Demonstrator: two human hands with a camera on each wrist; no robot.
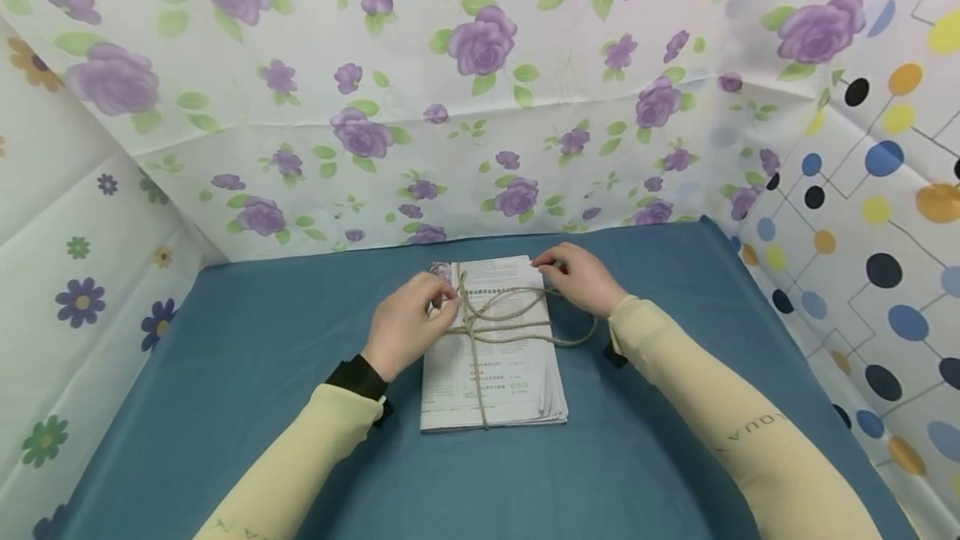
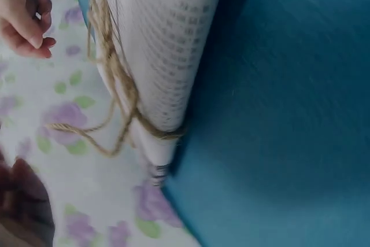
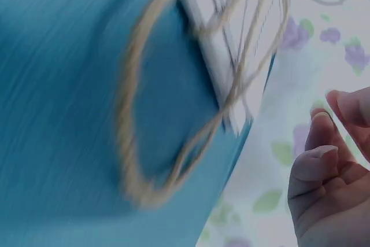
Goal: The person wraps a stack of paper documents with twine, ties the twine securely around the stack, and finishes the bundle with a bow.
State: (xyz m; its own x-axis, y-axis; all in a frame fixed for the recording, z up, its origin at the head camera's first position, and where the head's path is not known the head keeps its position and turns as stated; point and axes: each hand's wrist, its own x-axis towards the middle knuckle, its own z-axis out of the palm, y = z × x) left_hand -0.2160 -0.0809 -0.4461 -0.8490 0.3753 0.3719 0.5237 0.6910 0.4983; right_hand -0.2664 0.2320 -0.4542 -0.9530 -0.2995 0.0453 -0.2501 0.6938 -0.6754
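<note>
A stack of folded newspapers (image 1: 495, 382) lies on the blue cloth, bound lengthwise and across with jute twine (image 1: 480, 382). Loops and loose lengths of the twine spread from the crossing over the right half, one curving past the stack's right edge. My left hand (image 1: 411, 319) hovers at the upper left of the stack, its fingers bent close beside the knot. My right hand (image 1: 588, 277) is by the top right corner, its fingertips loosely bent. In the wrist views the left hand (image 2: 26, 206) and the right hand (image 3: 335, 183) show no twine between their fingers.
Blue cloth (image 1: 285, 373) covers the table around the stack. A white sheet with purple flowers (image 1: 480, 40) hangs behind it. Patterned sheets stand at the sides, one with flowers (image 1: 78, 304) on the left, one with coloured dots (image 1: 885, 271) on the right.
</note>
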